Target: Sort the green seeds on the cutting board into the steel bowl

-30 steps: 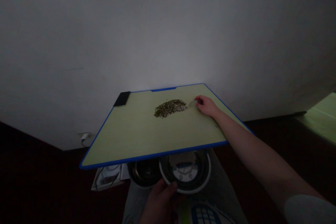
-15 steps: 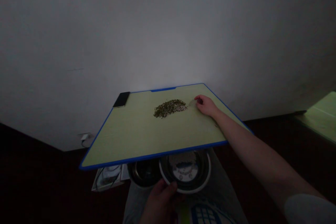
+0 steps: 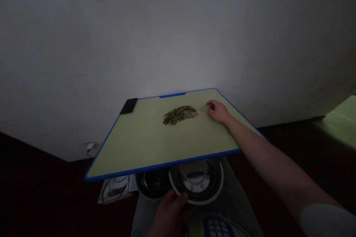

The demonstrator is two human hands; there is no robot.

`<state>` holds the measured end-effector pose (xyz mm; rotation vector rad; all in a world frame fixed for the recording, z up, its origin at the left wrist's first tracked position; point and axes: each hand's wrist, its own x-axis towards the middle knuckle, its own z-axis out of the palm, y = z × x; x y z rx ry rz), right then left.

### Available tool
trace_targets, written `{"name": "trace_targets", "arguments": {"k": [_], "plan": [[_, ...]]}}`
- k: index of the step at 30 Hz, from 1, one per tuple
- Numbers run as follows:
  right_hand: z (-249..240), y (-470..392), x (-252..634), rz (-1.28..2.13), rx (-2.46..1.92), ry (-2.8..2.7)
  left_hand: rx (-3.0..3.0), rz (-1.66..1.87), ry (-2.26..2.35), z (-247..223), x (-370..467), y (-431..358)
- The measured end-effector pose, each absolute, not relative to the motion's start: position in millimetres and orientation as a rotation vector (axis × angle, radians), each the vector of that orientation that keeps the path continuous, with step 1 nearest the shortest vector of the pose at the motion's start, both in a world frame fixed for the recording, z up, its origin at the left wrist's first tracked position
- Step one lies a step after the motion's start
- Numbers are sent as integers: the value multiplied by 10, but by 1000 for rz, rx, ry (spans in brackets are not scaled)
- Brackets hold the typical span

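Observation:
My left hand [image 3: 171, 211] grips the near left rim of a round metal bowl [image 3: 214, 192], thumb over the edge. The bowl sits over my lap, partly under the table, with pale grains inside. My right hand [image 3: 218, 110] is pinched above the table on a small, thin, see-through utensil [image 3: 204, 107], too faint to name exactly. Its tip points left, close to the right end of a heap of small greenish-brown seeds or dried bits [image 3: 180, 114], with paler pieces among them. The heap lies spread on the pale, blue-edged table [image 3: 144, 137].
A dark phone [image 3: 128, 106] lies at the table's far left corner. Another dark metal bowl [image 3: 151, 187] stands left of the held one. A white box with cables [image 3: 115, 189] is on the floor. Behind the table rises a wall [image 3: 178, 37] with a plugged-in charger [image 3: 90, 146].
Little differs. The utensil in my right hand has shifted very slightly by the heap's right end, and my left hand stays on the bowl.

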<state>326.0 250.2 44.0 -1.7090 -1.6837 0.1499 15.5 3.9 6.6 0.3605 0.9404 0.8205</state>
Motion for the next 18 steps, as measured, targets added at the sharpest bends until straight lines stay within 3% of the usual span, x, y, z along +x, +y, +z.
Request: {"name": "trace_targets", "arguments": {"k": [18], "plan": [[441,2534,3227,153,-1665,-1799,346,828,899,161,191,21]]}}
